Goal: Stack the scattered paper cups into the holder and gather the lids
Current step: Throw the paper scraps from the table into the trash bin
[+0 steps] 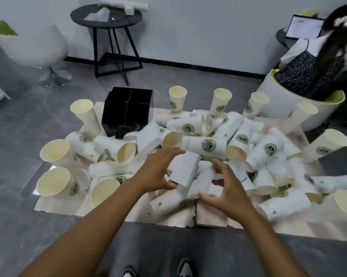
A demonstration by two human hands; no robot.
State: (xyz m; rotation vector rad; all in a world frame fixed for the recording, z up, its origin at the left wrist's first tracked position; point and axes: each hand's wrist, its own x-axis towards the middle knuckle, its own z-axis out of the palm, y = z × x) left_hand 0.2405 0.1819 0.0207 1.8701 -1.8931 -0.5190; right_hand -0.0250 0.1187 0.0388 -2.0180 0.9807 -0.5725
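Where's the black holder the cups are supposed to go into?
In the head view the black holder stands at the far left of the cup pile, on the mat's back edge, just right of an upright cup and in front of the round black side table.

Both forearms are bare to the hands, left (158, 168) and right (224, 188), no sleeves showing. At six o'clock, black-and-white shoes (185, 269) below grey trousers (154, 250).

White paper cups (207, 145) carry green round logos and cream insides; the holder (126, 112) is black; the floor (14, 124) grey.
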